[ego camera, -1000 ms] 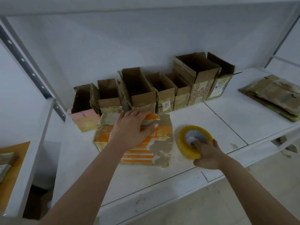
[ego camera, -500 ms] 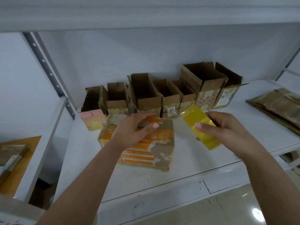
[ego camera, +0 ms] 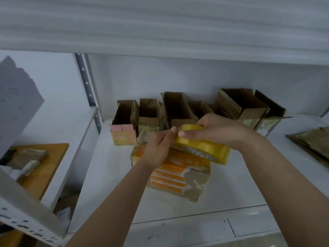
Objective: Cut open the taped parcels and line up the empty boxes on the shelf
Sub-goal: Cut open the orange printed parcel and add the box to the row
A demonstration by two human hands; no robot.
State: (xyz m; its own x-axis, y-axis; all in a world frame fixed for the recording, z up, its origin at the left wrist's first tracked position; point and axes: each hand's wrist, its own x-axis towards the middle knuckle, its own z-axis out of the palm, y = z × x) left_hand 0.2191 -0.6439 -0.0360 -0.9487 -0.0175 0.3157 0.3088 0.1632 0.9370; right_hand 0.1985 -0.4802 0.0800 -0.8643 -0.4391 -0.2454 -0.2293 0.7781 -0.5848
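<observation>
Two hands at work above one white shelf [ego camera: 110, 175]; contents listed left to right.

Neighbouring bay, far left: wooden board [ego camera: 51, 157] carrying a small wrapped packet [ego camera: 28, 157]; detail blurred.

Rear of shelf, against the wall: row of opened cardboard boxes, tops open, standing side by side and touching. Leftmost is the pink-fronted box [ego camera: 122, 127]; next a brown box [ego camera: 148, 113]; then a taller brown box [ego camera: 178, 107]; further boxes partly hidden behind the hands; at the right end a large printed box [ego camera: 243, 106] with flaps up.

Shelf centre, in front of the row: orange-and-white parcel [ego camera: 179, 177], lying flat, wrapped in glossy tape, its far edge under the hands.

Left hand [ego camera: 156, 145]: raised over the parcel's far left corner, fingers drawn together, the grip narrow, fingertips pinching at the rim of the tape roll. Whether a loose tape end is caught between them cannot be told.

Yellow tape roll [ego camera: 203, 148]: held in the air just above the parcel, tilted, not touching the shelf.

Right hand [ego camera: 219, 129]: grip closed over the top of the roll, thumb on its near edge.

Far right of shelf: stack of flattened brown packaging [ego camera: 313, 141], well apart from the parcel.
</observation>
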